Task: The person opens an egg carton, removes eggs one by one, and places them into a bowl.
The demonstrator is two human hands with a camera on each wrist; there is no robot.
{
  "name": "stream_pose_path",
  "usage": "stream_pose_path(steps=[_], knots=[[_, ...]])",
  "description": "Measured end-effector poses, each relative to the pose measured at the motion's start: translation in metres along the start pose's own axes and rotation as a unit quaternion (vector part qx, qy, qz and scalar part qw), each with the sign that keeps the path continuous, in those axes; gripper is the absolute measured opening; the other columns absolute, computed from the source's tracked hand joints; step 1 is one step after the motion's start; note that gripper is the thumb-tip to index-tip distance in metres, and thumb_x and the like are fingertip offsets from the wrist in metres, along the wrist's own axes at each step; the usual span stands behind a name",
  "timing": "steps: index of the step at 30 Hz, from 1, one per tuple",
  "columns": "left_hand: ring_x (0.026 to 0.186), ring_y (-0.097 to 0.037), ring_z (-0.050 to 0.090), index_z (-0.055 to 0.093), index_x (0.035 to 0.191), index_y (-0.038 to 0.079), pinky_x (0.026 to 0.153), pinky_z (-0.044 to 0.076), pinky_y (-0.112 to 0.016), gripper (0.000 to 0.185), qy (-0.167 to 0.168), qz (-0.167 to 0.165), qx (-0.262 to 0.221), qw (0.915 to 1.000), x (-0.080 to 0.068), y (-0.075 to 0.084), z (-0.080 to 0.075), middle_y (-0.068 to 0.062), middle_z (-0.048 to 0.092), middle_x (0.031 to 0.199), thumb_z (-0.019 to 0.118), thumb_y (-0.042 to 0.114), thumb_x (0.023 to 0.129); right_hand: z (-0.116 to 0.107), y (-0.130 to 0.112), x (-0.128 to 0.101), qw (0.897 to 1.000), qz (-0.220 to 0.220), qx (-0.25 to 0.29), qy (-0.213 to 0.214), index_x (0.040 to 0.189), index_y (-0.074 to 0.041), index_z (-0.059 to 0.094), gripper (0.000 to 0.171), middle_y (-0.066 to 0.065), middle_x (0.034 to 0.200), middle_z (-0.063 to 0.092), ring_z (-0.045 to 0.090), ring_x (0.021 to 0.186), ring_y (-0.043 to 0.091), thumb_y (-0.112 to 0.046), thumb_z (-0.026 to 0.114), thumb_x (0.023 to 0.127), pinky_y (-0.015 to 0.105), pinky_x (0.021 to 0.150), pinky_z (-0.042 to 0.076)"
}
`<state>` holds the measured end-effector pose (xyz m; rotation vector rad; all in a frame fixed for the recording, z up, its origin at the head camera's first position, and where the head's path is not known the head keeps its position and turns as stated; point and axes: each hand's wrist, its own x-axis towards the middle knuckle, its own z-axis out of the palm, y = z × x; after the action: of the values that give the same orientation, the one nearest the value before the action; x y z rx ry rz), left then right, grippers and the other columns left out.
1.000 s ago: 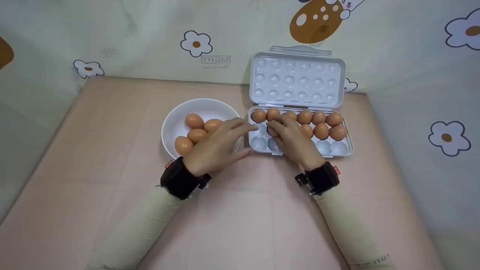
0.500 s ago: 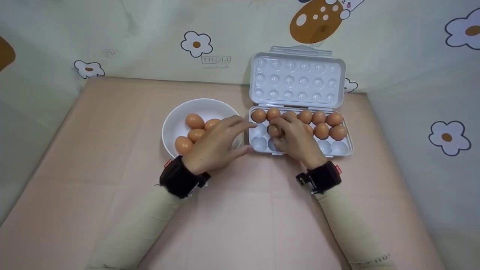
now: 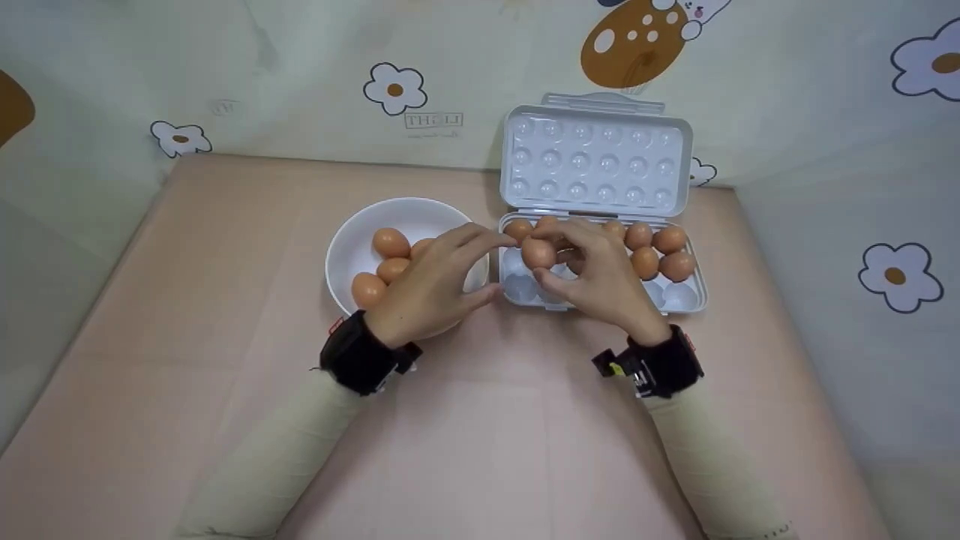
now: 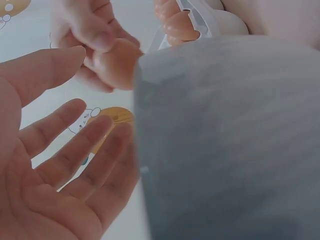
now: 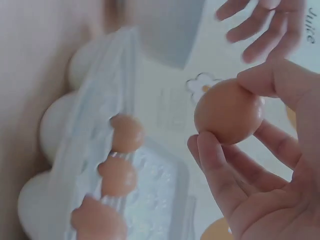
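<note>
Plainly, the tightest room lies between the white bowl and the egg tray, whose facing edges sit just beside each other. The left hand spans the bowl's right rim, its fingers extended and spread, holding nothing. Above the tray's left part, the right hand pinches 1 brown egg between thumb and fingers. The raised lid stands behind, near the patterned backdrop, while broad tabletop stretches between the forearms.

The right wrist view shows that egg apart from the tray, with the tray's rounded undersides; the left wrist view shows the left palm and a grey surface hiding much of the right side. Only the head view shows eggs inside the bowl, 4 at least partly visible.

Sideways, "Juice" reads in the right wrist view. Boxed lettering behind the bowl looks reversed and blurred; sleeve lettering is illegible.
</note>
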<state>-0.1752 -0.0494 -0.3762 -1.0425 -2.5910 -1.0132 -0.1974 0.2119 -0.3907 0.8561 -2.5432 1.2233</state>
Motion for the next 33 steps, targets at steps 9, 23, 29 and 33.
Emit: stream_pose_path(steps=[9,23,29,33], knots=[[0.127,-0.018,0.061,0.065,0.136,0.012,0.108,0.050,-0.033,0.050,0.018,0.057,-0.022,0.9980,0.002,0.000,0.002,-0.006,0.064,0.136,0.083,0.007,0.090,0.009,-0.024,-0.003,0.983,0.035,0.173,-0.057,0.138,-0.002,0.062,0.052,0.010,0.132,0.066,0.072,0.113,0.025,-0.003,0.082,0.091,0.034,0.098,0.059],[0.108,-0.014,0.068,0.070,0.127,0.010,0.094,0.056,-0.025,0.039,0.026,0.046,-0.034,0.9980,0.002,0.003,-0.009,-0.003,0.069,0.120,0.085,0.018,0.092,0.005,-0.032,-0.004,0.973,0.026,0.212,-0.085,0.148,-0.001,0.052,0.055,0.008,0.143,0.061,0.066,0.125,0.024,-0.007,0.075,0.099,0.039,0.105,0.056],[0.107,-0.015,0.067,0.070,0.126,0.009,0.091,0.059,-0.027,0.042,0.017,0.002,-0.038,0.9991,-0.001,-0.002,-0.032,-0.004,0.069,0.119,0.088,0.016,0.089,-0.005,-0.029,-0.003,0.983,-0.002,0.173,-0.065,0.147,-0.002,0.056,0.052,0.006,0.143,0.064,0.066,0.126,0.023,-0.004,0.074,0.099,0.043,0.102,0.057],[0.104,-0.015,0.066,0.071,0.122,0.011,0.090,0.059,-0.029,0.037,0.007,-0.045,-0.024,0.9987,-0.007,-0.009,-0.051,-0.001,0.069,0.116,0.087,0.017,0.089,-0.012,-0.026,-0.002,0.988,-0.004,0.151,-0.042,0.142,-0.005,0.061,0.046,0.002,0.137,0.068,0.066,0.125,0.020,-0.005,0.075,0.099,0.049,0.101,0.057]])
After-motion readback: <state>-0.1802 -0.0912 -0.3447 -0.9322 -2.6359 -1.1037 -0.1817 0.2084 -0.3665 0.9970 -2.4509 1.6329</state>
